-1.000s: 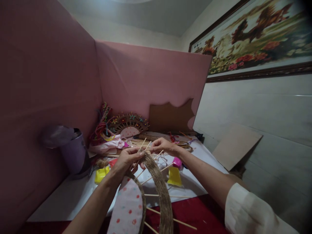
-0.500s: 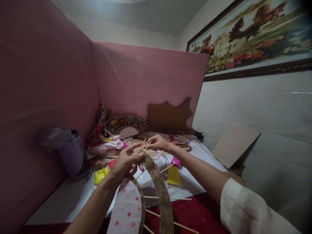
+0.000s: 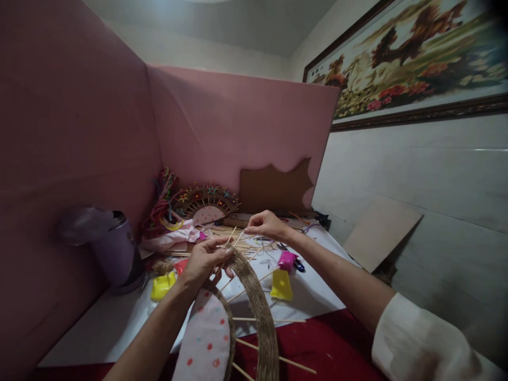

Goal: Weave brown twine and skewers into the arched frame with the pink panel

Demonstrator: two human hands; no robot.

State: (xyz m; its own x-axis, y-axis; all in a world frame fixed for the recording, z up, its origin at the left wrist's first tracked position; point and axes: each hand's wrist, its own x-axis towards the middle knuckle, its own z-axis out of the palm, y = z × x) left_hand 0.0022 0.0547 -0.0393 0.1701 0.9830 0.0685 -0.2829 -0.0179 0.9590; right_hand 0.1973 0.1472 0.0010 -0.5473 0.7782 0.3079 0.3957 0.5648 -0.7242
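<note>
A fan-shaped piece has a white patterned cloth centre [image 3: 207, 334], thin wooden sticks spreading outward and a wide band of brown twine [image 3: 257, 312] woven across them. My left hand [image 3: 208, 259] grips the upper end of this piece, thumb on the end of the twine band. Just right of the top stick tips, my right hand [image 3: 265, 225] is closed in a pinch; what lies between its fingertips is too small to make out.
Behind stand a finished decorated fan [image 3: 208, 201] and brown cardboard [image 3: 275, 188]. Left are a purple container [image 3: 117, 251], coloured pipe cleaners [image 3: 161, 203] and a yellow packet [image 3: 162, 286]. Right are a pink packet [image 3: 286, 260], another yellow packet [image 3: 281, 286] and dark-handled scissors [image 3: 298, 264].
My right hand has moved up and to the right, away from my left hand. The scissors beside the pink packet have come into view. My left hand keeps its grip on the woven piece.
</note>
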